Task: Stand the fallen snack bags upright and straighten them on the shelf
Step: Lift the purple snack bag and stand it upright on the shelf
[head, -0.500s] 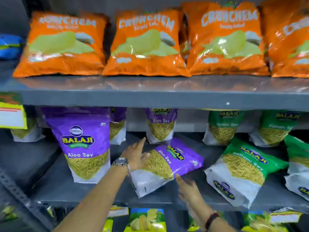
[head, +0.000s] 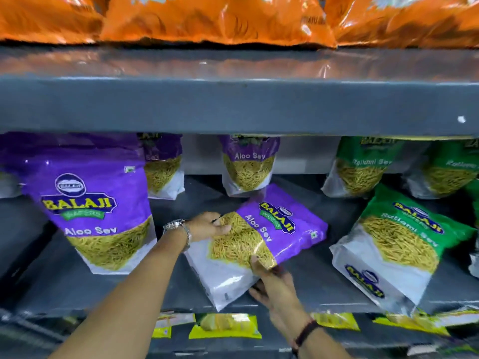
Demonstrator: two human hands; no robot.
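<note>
1. We are now seeing both hands on the fallen purple bag, where half a second ago the left hand was resting open against its upper edge and the right hand was only reaching toward its lower side; the view is also sitting closer to the shelf.
2. The fallen purple Aloo Sev bag [head: 259, 244] is lying tilted on the grey middle shelf [head: 311, 278], its white bottom corner pointing toward the front edge and its purple top pointing back and to the right.
3. Our left hand [head: 207, 226], with a metal watch [head: 176, 225] on its wrist, is pressing on the bag's upper left edge; its fingers are curling around that edge in a hold.
4. Our right hand [head: 272, 281] is gripping the bag's lower right side, thumb lying on the front face and the other fingers going underneath; a dark wristband [head: 305, 332] is showing on that wrist.
5. To the left, 1 large purple Aloo Sev bag [head: 90, 203] is standing upright near the shelf front, apart from the fallen one.
6. Behind, 2 smaller purple bags [head: 248, 164] are standing upright at the back of the shelf.
7. To the right, a green Ratlami Sev bag [head: 399, 244] is lying tilted on the same shelf, well apart from our hands, with more green bags [head: 360, 167] standing behind it.
8. Orange bags [head: 212, 19] are sitting in a row on the shelf above.
9. Yellow packets [head: 225, 325] are showing on the shelf below, blurred.
</note>
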